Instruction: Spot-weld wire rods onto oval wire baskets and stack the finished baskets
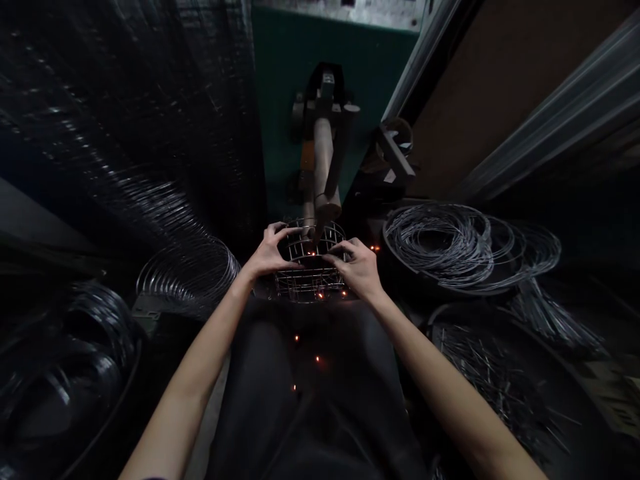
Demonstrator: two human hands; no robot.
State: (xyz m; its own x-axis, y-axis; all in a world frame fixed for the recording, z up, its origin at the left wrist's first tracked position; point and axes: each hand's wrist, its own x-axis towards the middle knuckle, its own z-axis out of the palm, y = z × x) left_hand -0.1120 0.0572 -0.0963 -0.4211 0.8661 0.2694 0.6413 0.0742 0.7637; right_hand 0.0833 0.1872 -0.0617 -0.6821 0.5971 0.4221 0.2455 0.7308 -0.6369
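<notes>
A round wire basket (305, 280) sits under the tip of a spot welding machine (325, 160), and orange sparks fly around it. On its left side my left hand (273, 252) grips the wire frame, thumb and fingers spread around the rim. My right hand (356, 265) pinches at the right of the rim, close below the electrode; whether a separate small wire is between the fingertips is too dark to tell. The machine's upper arm reaches down between both hands.
Wire rings (190, 273) stand stacked at the left, with more coils (100, 327) in a tub nearer. To the right lie a tray of wire hoops (440, 243) and a tub of short wire rods (485, 373). The green machine body (280, 87) rises ahead.
</notes>
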